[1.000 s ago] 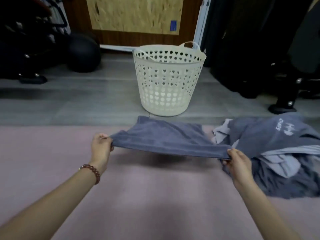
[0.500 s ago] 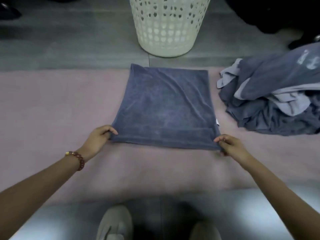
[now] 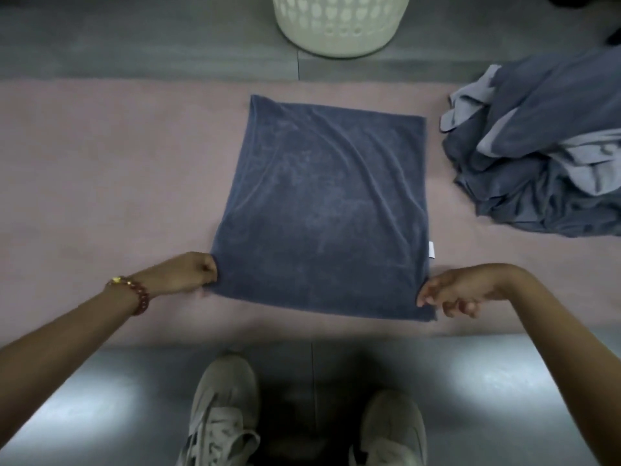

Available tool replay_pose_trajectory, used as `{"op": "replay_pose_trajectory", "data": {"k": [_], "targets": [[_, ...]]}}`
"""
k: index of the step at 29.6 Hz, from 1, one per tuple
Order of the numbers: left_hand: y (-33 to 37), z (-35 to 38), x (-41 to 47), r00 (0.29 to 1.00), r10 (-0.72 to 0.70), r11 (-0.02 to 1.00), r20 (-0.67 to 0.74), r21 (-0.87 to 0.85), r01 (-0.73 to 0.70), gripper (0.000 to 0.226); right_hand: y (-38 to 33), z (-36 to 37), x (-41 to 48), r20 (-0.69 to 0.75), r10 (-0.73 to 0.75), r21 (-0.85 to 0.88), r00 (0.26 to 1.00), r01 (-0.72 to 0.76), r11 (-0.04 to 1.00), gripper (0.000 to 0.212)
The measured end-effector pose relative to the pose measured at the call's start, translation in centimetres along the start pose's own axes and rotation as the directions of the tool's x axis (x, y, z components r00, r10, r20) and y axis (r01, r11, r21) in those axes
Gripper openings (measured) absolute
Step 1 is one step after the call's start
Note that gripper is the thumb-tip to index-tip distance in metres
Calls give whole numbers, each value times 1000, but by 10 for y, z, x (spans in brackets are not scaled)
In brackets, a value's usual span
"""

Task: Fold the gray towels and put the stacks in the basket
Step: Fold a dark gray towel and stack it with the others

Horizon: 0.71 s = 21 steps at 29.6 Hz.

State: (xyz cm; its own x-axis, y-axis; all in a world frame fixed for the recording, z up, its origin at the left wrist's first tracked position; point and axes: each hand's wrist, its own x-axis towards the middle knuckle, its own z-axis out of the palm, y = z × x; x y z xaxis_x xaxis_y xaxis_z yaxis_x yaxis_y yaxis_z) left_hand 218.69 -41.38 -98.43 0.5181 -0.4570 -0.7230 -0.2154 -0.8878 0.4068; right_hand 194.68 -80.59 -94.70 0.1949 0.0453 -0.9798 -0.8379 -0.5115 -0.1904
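Note:
A gray towel (image 3: 322, 210) lies spread flat on the pink mat (image 3: 111, 183), with a small white tag on its right edge. My left hand (image 3: 193, 272) grips the towel's near left corner, fingers curled tight. My right hand (image 3: 453, 290) pinches the near right corner between thumb and forefinger, its other fingers hanging loosely. A heap of unfolded gray towels (image 3: 544, 142) sits on the mat to the right. The white perforated basket (image 3: 339, 25) stands on the floor just beyond the mat, only its lower part in view.
My two light sneakers (image 3: 225, 412) stand on the shiny gray floor (image 3: 100, 391) just in front of the mat's near edge. Gray floor also runs behind the mat, around the basket. The mat's left half is bare.
The towel went from hanging stretched in the air to lying flat on the mat. My view tipped downward and both hands drew the near edge toward me.

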Motion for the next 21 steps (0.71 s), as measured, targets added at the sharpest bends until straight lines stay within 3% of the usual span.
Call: {"op": "replay_pose_trajectory", "data": {"k": [2, 3, 5, 7, 8, 10, 12, 16, 21], "targets": [[22, -28, 0, 970, -122, 973, 213, 219, 74, 14, -6, -17, -3, -100, -8, 16, 995, 10, 1000, 12], [33, -41, 3, 964, -135, 956, 228, 285, 67, 15, -9, -26, -2, -237, -41, 70, 971, 59, 996, 9], [51, -64, 22, 998, 9, 981, 61, 190, -21, 15, -18, -49, 6, -578, -68, 231, 813, 243, 942, 14], [65, -78, 49, 955, 138, 987, -264, -37, -153, 13, -32, -72, 17, -771, -38, 295, 636, 409, 864, 21], [73, -83, 63, 909, 157, 975, -385, -84, -204, 12, -40, -84, 22, -814, -43, 293, 580, 472, 831, 19], [84, -91, 96, 860, 145, 953, -490, -164, -255, 17, -53, -106, 34, -861, -36, 289, 506, 548, 785, 7], [87, -99, 129, 832, 105, 939, -545, -222, -264, 21, -67, -125, 46, -894, -32, 263, 447, 581, 771, 20], [100, -114, 185, 737, 6, 912, -676, -298, -281, 23, -92, -167, 71, -933, 4, 219, 360, 556, 802, 44], [124, -123, 218, 604, -10, 846, -797, -328, -419, 17, -112, -198, 95, -963, 60, 187, 264, 487, 853, 47]]}}
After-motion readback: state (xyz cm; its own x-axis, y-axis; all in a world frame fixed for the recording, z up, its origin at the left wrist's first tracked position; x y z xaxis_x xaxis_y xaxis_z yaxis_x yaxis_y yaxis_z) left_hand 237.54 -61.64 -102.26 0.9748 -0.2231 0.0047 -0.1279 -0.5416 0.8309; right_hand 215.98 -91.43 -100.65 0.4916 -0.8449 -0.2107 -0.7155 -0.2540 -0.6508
